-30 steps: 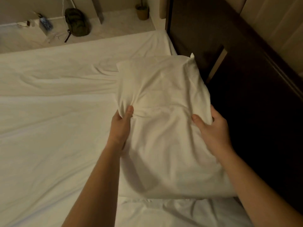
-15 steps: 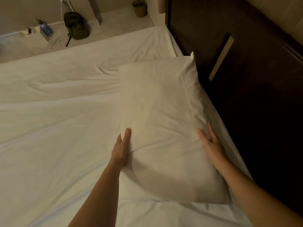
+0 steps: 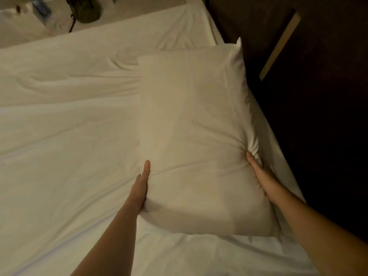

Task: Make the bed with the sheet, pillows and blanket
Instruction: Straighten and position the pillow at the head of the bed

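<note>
A white pillow (image 3: pixel 191 124) lies flat on the white sheet (image 3: pixel 65 148) along the bed's right side, next to the dark headboard. My left hand (image 3: pixel 142 184) presses its straight fingers against the pillow's left edge. On the other side, my right hand (image 3: pixel 258 176) pushes into the pillow's right edge with straight fingers, and the cover bunches in creases at the fingertips. The sheet covers the whole mattress and shows wrinkles to the left of the pillow. No blanket or second pillow is in view.
The dark wooden headboard (image 3: pixel 310 108) with a pale strip (image 3: pixel 278 48) runs down the right. Beyond the far edge of the bed lies light floor with a dark green backpack (image 3: pixel 85 8) and small items near the top left corner.
The pillow, held up off the bed a second ago, has come down flat against the headboard side. Both hands let go of the pinched cover and now press its sides.
</note>
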Available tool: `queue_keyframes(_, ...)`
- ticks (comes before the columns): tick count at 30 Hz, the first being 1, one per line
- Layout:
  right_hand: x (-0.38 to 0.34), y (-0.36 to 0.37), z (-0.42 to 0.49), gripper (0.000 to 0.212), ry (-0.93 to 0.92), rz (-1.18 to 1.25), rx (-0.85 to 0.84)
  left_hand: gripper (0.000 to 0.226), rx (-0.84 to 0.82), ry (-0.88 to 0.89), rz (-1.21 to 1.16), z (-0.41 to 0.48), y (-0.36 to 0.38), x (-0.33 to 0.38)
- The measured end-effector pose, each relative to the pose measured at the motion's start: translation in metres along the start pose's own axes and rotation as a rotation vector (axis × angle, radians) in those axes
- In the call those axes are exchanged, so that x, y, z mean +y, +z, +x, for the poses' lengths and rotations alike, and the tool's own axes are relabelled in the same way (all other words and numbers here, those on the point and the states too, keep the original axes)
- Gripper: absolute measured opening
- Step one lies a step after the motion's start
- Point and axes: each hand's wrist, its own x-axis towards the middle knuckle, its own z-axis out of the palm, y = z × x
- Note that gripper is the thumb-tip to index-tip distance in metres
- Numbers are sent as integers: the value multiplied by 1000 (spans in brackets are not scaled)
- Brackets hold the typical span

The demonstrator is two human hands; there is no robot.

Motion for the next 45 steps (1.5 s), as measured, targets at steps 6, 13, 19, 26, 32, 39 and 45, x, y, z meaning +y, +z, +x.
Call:
queue_keyframes(6, -6, -3, -6, 97, 59, 99, -16, 127, 81, -40, 60, 22, -3, -11)
queue_keyframes(13, -55, -42, -21, 107, 3, 41, -12, 59, 70, 213, 183, -79, 48, 34)
queue_keyframes(19, -54, -79, -17, 110, -26, -116, -30, 94, 14, 88, 268, -83, 73, -5)
queue_keyframes(26, -48, -44, -15, 66, -324, -464, 348, 72, 509, 568, 332, -104, 89, 33)
queue_keyframes(32, -69, 14, -21, 70, -667, -664, 331, 61, 435, 892, 864, -87, 140, 64)
queue_keyframes(39, -24, 7, -11, 69, -619, -821, 382, 60, 442, 800, 900, -76, 124, 27)
queue_keyframes(45, -4, -15, -13, 70, -436, -754, 378, 66, 429, 749, 940, -58, 105, 4)
